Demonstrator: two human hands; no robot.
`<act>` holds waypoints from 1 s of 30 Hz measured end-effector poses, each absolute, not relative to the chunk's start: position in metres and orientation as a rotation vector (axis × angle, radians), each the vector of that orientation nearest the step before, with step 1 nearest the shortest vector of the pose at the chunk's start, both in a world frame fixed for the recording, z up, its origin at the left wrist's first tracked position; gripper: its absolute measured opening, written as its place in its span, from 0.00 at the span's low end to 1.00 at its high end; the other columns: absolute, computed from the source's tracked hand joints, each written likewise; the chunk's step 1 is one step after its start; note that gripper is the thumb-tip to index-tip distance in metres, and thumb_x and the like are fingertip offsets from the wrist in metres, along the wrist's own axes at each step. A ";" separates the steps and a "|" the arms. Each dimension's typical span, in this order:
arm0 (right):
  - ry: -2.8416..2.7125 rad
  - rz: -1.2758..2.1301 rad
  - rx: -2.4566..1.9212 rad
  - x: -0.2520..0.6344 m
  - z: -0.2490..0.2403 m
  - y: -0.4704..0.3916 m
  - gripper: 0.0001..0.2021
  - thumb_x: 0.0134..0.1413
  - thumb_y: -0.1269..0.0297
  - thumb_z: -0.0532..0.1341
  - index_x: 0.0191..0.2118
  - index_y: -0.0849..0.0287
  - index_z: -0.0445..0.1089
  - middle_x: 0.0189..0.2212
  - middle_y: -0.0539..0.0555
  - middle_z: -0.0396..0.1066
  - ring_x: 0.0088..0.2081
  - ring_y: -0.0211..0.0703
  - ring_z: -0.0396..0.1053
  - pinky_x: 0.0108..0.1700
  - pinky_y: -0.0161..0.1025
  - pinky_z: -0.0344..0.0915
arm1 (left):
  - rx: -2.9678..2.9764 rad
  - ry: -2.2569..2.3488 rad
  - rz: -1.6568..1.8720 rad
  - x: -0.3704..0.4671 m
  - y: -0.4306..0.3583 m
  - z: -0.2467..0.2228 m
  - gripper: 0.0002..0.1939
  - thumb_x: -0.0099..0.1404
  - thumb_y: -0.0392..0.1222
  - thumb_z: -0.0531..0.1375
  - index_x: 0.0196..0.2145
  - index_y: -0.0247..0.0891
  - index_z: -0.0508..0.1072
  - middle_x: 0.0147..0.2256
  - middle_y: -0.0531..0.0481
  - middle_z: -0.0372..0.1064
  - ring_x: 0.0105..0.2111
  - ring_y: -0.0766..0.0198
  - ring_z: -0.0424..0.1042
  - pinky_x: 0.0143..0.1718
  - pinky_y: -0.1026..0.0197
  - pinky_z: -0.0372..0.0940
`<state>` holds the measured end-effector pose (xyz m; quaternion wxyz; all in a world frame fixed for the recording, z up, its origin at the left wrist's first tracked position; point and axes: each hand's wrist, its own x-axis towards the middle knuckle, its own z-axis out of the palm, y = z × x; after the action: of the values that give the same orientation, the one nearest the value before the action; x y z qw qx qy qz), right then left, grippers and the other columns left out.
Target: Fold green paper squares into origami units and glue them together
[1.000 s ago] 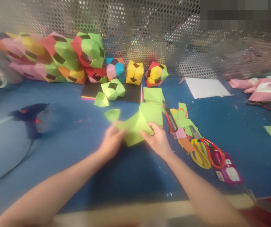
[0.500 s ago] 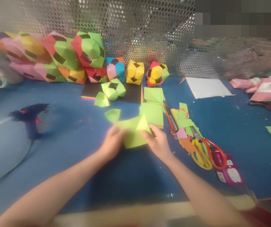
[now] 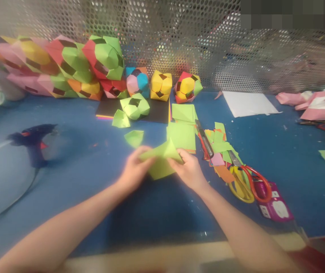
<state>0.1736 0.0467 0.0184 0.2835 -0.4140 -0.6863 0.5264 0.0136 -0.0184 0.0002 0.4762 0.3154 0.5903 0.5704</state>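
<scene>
The left hand [image 3: 135, 168] gripped one side of a light-green paper sheet [image 3: 161, 163] between thumb and fingers; the right hand [image 3: 190, 170] pinched the opposite side. The sheet stood over the middle of the blue table [image 3: 94, 167], its far corner turned up. Just beyond it lay a folded green piece [image 3: 134, 138], left, and stacked green squares [image 3: 181, 136], right. Working room ran leftward to a glue gun [image 3: 34, 142] and nearward to the pale table edge [image 3: 151, 258]. Rightward it was bounded by a utility knife [image 3: 205, 142], paper offcuts [image 3: 222, 147] and scissors [image 3: 238, 165]. Touching the scissors' handles was a purple packet [image 3: 276, 203] bearing a white rounded emblem; its smaller print was illegible. Far off, a mesh screen [image 3: 179, 38] backed several paper balls [image 3: 107, 55].
</scene>
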 end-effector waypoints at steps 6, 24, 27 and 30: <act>-2.106 1.178 -1.086 0.177 0.008 0.054 0.05 0.51 0.64 0.55 0.30 0.58 0.66 0.24 0.49 0.66 0.26 0.38 0.62 0.30 0.35 0.60 | 1.159 1.776 1.297 0.011 -0.018 0.005 0.05 0.54 0.37 0.59 0.31 0.38 0.71 0.33 0.49 0.70 0.34 0.62 0.67 0.39 0.60 0.61; -2.524 0.450 -0.607 0.181 -0.007 0.060 0.15 0.52 0.79 0.52 0.43 0.59 0.68 0.32 0.54 0.72 0.35 0.44 0.67 0.38 0.41 0.61 | 1.956 1.899 0.720 0.003 -0.015 0.002 0.17 0.55 0.27 0.52 0.42 0.37 0.69 0.35 0.47 0.71 0.37 0.59 0.67 0.42 0.56 0.58; -2.593 0.403 -0.518 0.184 0.001 0.063 0.14 0.51 0.80 0.52 0.40 0.60 0.69 0.29 0.54 0.72 0.33 0.42 0.66 0.38 0.40 0.60 | 2.133 1.818 0.646 -0.002 -0.014 0.005 0.18 0.53 0.25 0.51 0.41 0.35 0.68 0.33 0.47 0.71 0.35 0.60 0.67 0.41 0.57 0.59; -2.664 0.356 -0.449 0.188 0.010 0.064 0.14 0.51 0.81 0.52 0.38 0.62 0.71 0.26 0.54 0.72 0.30 0.41 0.65 0.38 0.40 0.59 | 2.394 1.701 0.498 -0.006 -0.012 0.012 0.16 0.55 0.24 0.49 0.39 0.33 0.69 0.29 0.47 0.69 0.32 0.61 0.66 0.39 0.58 0.59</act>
<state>0.1880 0.0643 0.0102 0.2070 -0.1613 -0.9564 0.1280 -0.0059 -0.0122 0.0118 0.0813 0.8011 0.5691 0.1667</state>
